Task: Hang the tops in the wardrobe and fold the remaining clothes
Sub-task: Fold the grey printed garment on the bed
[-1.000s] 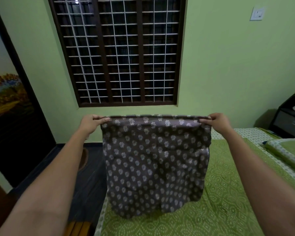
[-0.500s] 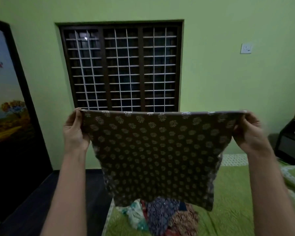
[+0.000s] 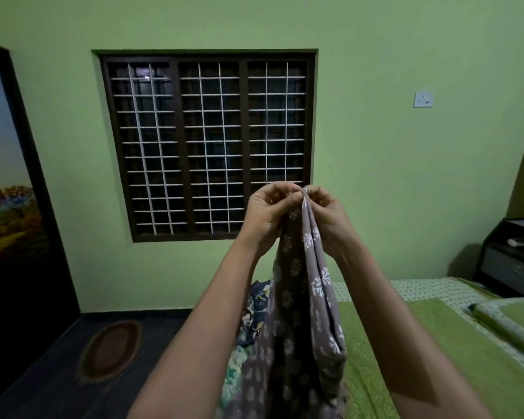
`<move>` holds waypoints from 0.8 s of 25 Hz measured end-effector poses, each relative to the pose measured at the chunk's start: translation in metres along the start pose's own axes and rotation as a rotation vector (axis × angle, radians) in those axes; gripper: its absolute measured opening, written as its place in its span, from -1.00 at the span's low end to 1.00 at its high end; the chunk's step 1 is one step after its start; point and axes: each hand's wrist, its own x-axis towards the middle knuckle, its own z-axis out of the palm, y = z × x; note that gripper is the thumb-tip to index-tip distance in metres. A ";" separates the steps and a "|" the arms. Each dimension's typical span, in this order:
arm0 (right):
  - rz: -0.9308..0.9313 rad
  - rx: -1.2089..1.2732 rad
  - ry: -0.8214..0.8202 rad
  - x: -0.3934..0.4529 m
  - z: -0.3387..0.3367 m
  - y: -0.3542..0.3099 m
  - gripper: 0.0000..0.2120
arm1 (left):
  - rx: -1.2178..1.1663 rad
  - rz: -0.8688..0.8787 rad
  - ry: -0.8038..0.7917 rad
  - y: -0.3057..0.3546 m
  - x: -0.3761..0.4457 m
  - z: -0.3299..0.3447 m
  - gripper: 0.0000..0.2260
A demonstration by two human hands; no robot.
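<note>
- Green walls frame one dark barred window (image 3: 208, 145) with three panes, and everything below is placed from it.
- Right of the window, one white switch plate (image 3: 423, 99) sits on the wall; far left, one dark-framed painted panel (image 3: 5, 189) stands.
- Below the window's right half, one bed with a green patterned cover (image 3: 442, 358) stretches toward the camera; one rolled bolster (image 3: 505, 328) lies at its right edge, beside one dark bedside cabinet (image 3: 511, 264).
- Below the window's left half, one oval mat (image 3: 109, 350) lies on the dark floor.
- Two hands meet just under the window's lower right corner: the left hand (image 3: 270, 213) and the right hand (image 3: 324, 216) both pinch the top edge of one grey printed garment (image 3: 312, 297), folded in half and hanging down over the bed.
- One heap of colourful clothes (image 3: 251, 322) lies behind the garment.
</note>
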 end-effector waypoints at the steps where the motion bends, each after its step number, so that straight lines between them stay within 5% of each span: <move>1: -0.001 0.008 0.006 -0.001 0.000 0.001 -0.96 | 0.001 0.005 -0.014 -0.001 -0.002 0.001 -0.89; 7: 0.063 -0.078 -0.003 -0.004 -0.002 -0.006 -0.80 | 0.109 -0.132 0.015 -0.003 0.000 -0.003 -0.81; 13: 0.031 -0.590 0.088 -0.028 -0.002 -0.017 -0.94 | 0.398 -0.053 0.240 -0.018 -0.002 -0.019 -0.95; 17: 0.049 -1.291 -0.034 -0.052 0.009 -0.004 -0.64 | 0.772 0.035 0.410 -0.029 0.003 -0.022 -0.85; 20: 0.187 -1.576 -0.080 -0.060 0.008 0.018 -0.54 | 0.875 0.056 0.440 -0.029 0.004 -0.022 -0.86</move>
